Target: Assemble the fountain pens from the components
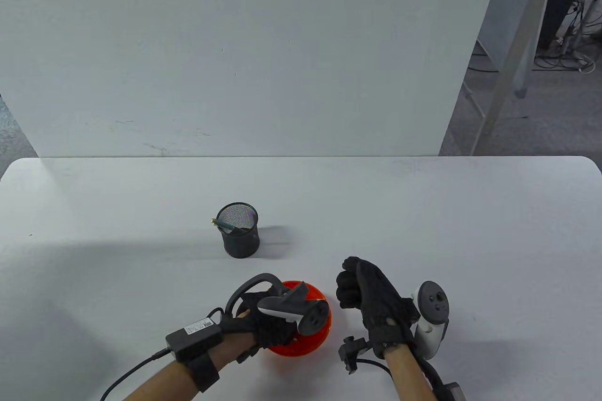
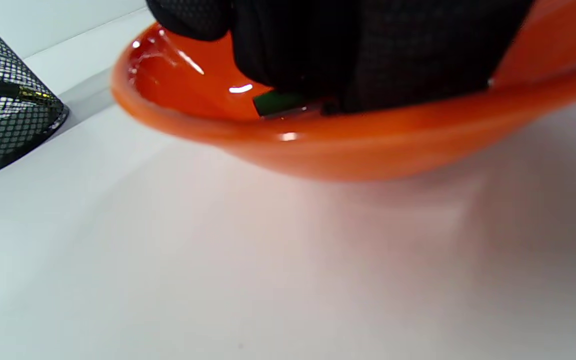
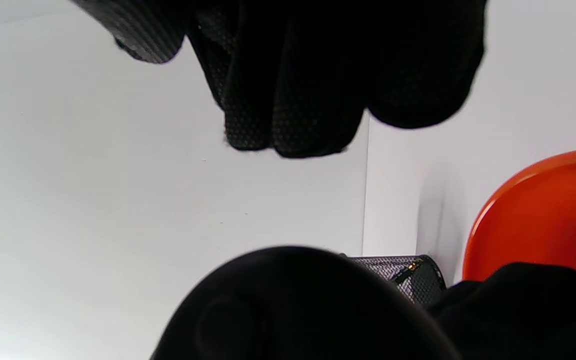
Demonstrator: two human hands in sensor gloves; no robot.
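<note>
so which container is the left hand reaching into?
The orange bowl: the left hand is down inside it, at a green pen part. The black mesh pen cup stands apart, farther back.

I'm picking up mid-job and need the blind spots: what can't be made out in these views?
- Left hand: in the left wrist view its fingers cover most of the green part in the orange bowl; grip unclear.
- Bowl contents: hidden by hand and tracker in the table view.
- Right hand: curled; whether it holds anything is hidden.
- Pen in the mesh cup: too small to judge.

Right hand [image 1: 371, 297] fisted, left hand [image 1: 270, 326] lowered
</note>
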